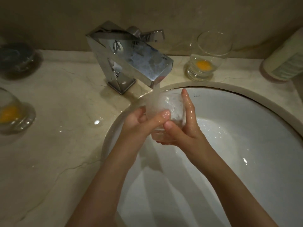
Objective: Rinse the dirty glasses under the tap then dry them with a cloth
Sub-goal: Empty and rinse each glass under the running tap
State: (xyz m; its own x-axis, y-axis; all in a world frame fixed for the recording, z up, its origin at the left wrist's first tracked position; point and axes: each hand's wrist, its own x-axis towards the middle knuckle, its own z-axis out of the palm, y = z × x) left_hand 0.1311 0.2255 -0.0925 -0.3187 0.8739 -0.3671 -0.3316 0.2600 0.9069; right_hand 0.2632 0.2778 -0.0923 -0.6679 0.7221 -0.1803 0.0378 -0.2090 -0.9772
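Item: glass (165, 112), upright over sink (246, 122), under tap (131, 58) stream at 12 o'clock. Left hand (139, 123) grips its 9 o'clock side; right hand (183, 126) cups 3 o'clock side, fingers extended. Dirty glasses (203, 66) wait on bench (57, 95) at 1 and 9 o'clock.

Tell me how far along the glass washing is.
Done: nothing looks finished; no rinsed or dried glass shows. In hand: the left hand and right hand hold a clear tumbler under the running chrome tap above the white basin. Left: the clear glass with yellow residue behind the basin and another at the left edge wait on the marble counter. No cloth is visible.
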